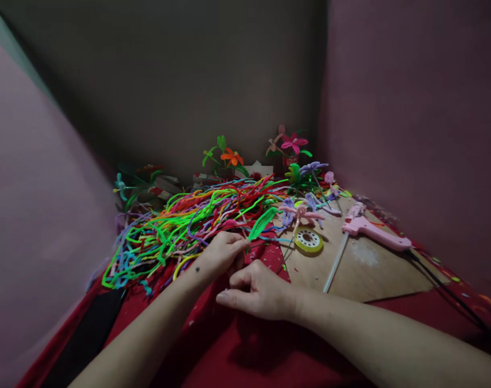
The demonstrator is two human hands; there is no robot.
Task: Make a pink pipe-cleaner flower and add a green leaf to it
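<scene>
My left hand (225, 253) pinches the base of a green pipe-cleaner leaf (264, 223) between thumb and fingers, with the leaf tilted up to the right. Just below and to the right is my right hand (261, 292). Its fingers are curled in and its thumb lies forward; whatever it may hold is hidden. Both hands are above the red cloth (213, 345). Beyond the leaf lie a pink pipe-cleaner flower (304, 213) and a yellow-rimmed roll of tape (309, 240).
A heap of coloured pipe cleaners (180, 221) spreads behind my left hand. On the right, a pink glue gun (377, 234) with a clear glue stick rests on a brown board (350, 275), its black cable (447, 288) trailing right. Finished flowers (232, 157) stand near the back wall.
</scene>
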